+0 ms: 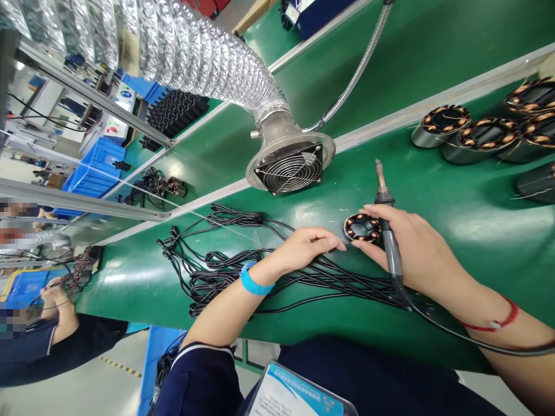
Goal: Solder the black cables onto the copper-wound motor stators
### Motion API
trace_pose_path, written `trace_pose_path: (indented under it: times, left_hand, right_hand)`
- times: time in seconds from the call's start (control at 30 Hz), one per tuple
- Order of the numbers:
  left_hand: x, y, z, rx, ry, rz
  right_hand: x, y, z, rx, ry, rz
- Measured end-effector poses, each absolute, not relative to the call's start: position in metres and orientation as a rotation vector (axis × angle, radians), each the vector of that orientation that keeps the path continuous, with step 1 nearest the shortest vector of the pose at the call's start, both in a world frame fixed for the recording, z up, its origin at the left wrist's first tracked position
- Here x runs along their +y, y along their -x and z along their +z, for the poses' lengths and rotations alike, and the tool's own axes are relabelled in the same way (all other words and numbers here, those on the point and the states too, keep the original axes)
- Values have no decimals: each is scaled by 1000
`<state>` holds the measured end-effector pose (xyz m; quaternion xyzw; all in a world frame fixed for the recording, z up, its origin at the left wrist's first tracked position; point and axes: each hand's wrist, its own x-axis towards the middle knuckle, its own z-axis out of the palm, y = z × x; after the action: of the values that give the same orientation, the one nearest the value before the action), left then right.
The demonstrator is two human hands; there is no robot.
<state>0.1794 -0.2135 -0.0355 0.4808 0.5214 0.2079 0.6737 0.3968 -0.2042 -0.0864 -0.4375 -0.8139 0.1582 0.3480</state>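
My right hand (416, 248) is closed on a soldering iron (392, 248), its tip pointing away over the bench. The thumb and forefinger of that hand also rest against a small stator (362, 227) with copper windings around its ring. My left hand (310, 248) is pinched just left of the stator, a small gap from its rim. Whatever lies between those fingertips, perhaps a thin wire, is too small to make out. Black cables (229, 260) lie bundled under and beside my left forearm, with their ends running toward my right hand.
A fume extractor fan (292, 170) hangs over the bench on a silver flexible duct (195, 52). More wound stators (488, 138) stand at the far right. A metal frame (143, 211) borders the left side. Another person's hands (56, 297) are at the far left, near blue bins.
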Motion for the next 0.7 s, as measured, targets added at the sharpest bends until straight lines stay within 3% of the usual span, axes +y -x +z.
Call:
trace_pose_path:
  times: [0.17,0.4,0.57,0.7]
  left_hand:
    - [-208,-183,-32,1072,-1100,295]
    - [-234,-194,-21,1159,-2153,-187]
    - [-236,-185,-14,1185,-2097,301]
    - [-230,-177,-4,1235,-1805,573]
  right_hand:
    - [-202,-398,-88,-2175,1015,496]
    - [-193,-415,-79,-2030,1029,606]
    - [-205,-425,-49,-1791,1104,561]
    - [-222,-424,-34,-1534,1003,844]
